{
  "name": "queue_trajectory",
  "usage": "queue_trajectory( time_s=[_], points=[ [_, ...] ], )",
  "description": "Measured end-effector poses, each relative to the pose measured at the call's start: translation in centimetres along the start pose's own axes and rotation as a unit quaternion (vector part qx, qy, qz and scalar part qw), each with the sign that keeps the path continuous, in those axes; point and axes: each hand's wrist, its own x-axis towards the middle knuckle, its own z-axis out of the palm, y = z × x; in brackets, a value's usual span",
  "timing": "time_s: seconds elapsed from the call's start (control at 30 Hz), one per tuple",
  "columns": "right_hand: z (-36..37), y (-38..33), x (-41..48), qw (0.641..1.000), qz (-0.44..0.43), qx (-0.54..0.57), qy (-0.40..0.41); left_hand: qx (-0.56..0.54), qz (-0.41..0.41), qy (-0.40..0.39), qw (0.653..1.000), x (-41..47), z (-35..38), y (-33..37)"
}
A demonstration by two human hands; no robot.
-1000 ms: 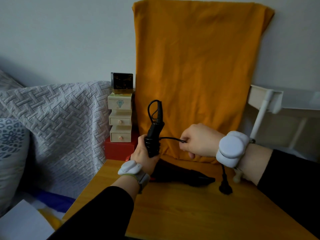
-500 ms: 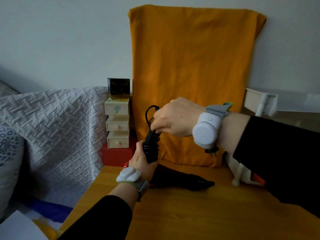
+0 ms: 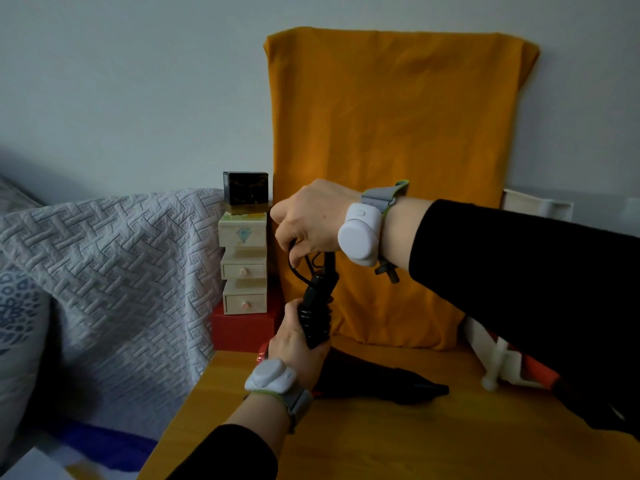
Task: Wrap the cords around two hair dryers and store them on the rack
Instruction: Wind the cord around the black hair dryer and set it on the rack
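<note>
Grips the hair dryer (image 3: 381, 384) by its upright, cord-wound handle (image 3: 323, 282) in the left hand (image 3: 298, 351) near the table's (image 3: 381, 441) back left corner, pinches the cord (image 3: 300, 271) above with the right hand (image 3: 311, 220); probably risks slack loosening the coils, with the plug (image 3: 389, 271) dangling free.

Matt black plastic hair dryer (image 3: 377, 384); smooth wood table (image 3: 398, 441); quilted cloth blanket (image 3: 114, 271) (rough-textured).

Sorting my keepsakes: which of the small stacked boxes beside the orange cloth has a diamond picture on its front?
The cream box directly under the glossy black cube; the two cream drawers beneath show only round knobs, no picture.
</note>
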Motion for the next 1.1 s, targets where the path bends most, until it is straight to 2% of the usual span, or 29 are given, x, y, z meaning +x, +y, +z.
queue_trajectory(
  time_s=[0.13, 0.27, 0.43, 0.77, 0.93, 1.1],
  points=[
    [0.7, 1.1, 1.1, 0.999, 0.022, 0.035, -0.007, -0.008, 0.013, -0.005, 1.000, -0.2, -0.2, 0.1],
    [1.8, 2.0, 1.9, 0.986, 0.045, 0.159, -0.008, -0.015, 0.022, -0.011, 1.000, -0.2, -0.4, 0.1],
    [3.0, 2.7, 2.9, 0.931, 0.112, 0.346, 0.040, -0.023, 0.037, -0.014, 0.999, -0.6, -0.7, 0.2],
    [7.7, 3.6, 2.6, 0.813, 0.211, 0.542, 0.042, -0.049, 0.041, -0.023, 0.998, -1.3, -0.9, 0.5],
    [10.0, 2.4, 2.1, 0.810, 0.232, 0.537, 0.035, -0.050, 0.045, -0.025, 0.997, -1.4, -1.0, 0.6],
    [12.5, 0.9, 1.5, 0.834, 0.270, 0.479, -0.039, -0.046, 0.044, -0.021, 0.998, -1.5, -1.0, 0.7]
  ],
)
